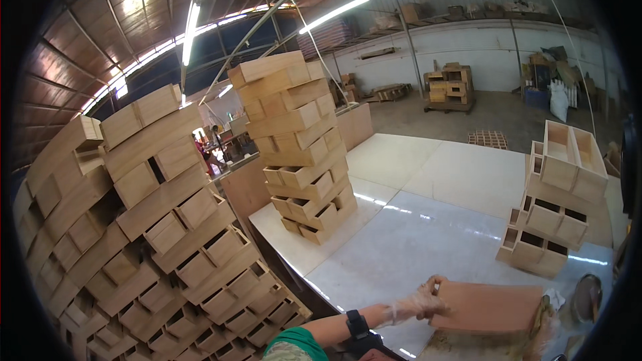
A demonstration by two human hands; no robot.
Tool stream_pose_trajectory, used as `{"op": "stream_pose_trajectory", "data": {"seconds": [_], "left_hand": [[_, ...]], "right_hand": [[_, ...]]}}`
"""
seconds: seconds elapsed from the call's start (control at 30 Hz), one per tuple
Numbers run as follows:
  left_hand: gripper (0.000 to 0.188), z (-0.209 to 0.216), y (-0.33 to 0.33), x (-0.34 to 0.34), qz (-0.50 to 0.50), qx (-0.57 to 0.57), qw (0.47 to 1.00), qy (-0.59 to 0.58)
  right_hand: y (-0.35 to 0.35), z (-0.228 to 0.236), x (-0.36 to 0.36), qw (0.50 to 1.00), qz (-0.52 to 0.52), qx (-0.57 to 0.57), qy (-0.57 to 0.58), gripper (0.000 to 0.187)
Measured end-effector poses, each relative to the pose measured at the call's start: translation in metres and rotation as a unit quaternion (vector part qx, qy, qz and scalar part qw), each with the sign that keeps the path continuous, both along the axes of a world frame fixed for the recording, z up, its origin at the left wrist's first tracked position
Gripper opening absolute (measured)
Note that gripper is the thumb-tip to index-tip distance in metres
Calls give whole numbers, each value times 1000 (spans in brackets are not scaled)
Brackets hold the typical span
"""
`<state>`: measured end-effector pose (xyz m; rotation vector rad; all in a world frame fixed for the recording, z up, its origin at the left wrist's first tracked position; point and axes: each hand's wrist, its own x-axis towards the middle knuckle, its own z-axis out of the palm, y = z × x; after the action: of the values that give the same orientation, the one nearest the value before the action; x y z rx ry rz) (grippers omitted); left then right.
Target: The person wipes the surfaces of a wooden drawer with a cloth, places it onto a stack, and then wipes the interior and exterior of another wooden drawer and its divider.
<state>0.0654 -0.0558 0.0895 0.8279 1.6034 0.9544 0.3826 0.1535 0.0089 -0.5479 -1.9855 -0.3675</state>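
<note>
box stack (304,147) at table (428,227) left-rear | smaller stack (555,207) right | board (488,307) front, on table

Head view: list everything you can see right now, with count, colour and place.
Flat reddish-brown wooden board: one, bottom right on the table, gripped at its left edge.
Glossy white worktable: one, centre to right.
Tall stack of pale wooden open boxes: one stack, on the table's far left corner.
Large pile of pale wooden boxes: one pile, left, beside the table.
Small stack of pale wooden boxes: one stack, right edge of the table.
Distant pile of wooden crates: one, on the floor by the white back wall.
Round dark tool: one, right of the board; kind unclear.
Left hand: in a clear glove, black wrist strap, holding the board.
Right hand: hidden, only a gloved bit at the board's right end.
</note>
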Motion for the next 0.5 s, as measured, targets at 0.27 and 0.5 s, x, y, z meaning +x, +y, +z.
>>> {"op": "stream_pose_trajectory", "data": {"seconds": [0.27, 0.5], "left_hand": [[81, 128, -64, -18, 3, 300, 865, 402], [46, 277, -116, -123, 139, 346, 499, 782]], "right_hand": [[-49, 50, -29, 990, 40, 104, -89, 39], [-68, 67, -69, 982, 79, 106, -133, 36]]}}
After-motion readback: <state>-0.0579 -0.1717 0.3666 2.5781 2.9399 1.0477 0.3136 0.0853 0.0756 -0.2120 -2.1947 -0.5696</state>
